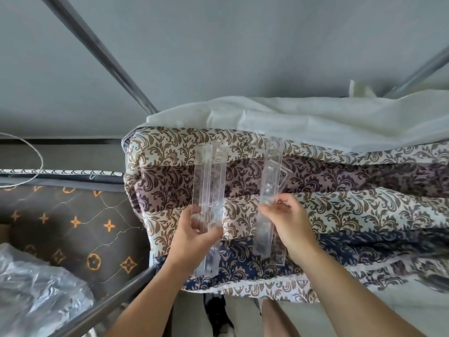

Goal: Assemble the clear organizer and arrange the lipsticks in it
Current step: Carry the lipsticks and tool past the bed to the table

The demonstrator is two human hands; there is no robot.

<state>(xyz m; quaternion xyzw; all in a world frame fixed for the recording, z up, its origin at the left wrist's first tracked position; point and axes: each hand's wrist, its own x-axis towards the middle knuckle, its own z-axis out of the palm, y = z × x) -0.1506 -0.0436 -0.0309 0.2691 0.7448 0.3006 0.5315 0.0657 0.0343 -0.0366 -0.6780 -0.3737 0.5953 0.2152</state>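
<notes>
Two long clear plastic organizer panels are held up over a folded patterned quilt. My left hand grips the left clear panel near its lower part, thumb across the front. My right hand pinches the right clear panel about its middle; that panel has a row of small holes and a tab on its right edge. The two panels are apart, roughly parallel and upright. No lipsticks are in view.
A white sheet lies behind the quilt. A dark mattress with orange motifs is at the left, crumpled clear plastic wrap at the lower left. Metal bed-frame bars cross the upper left and lower left.
</notes>
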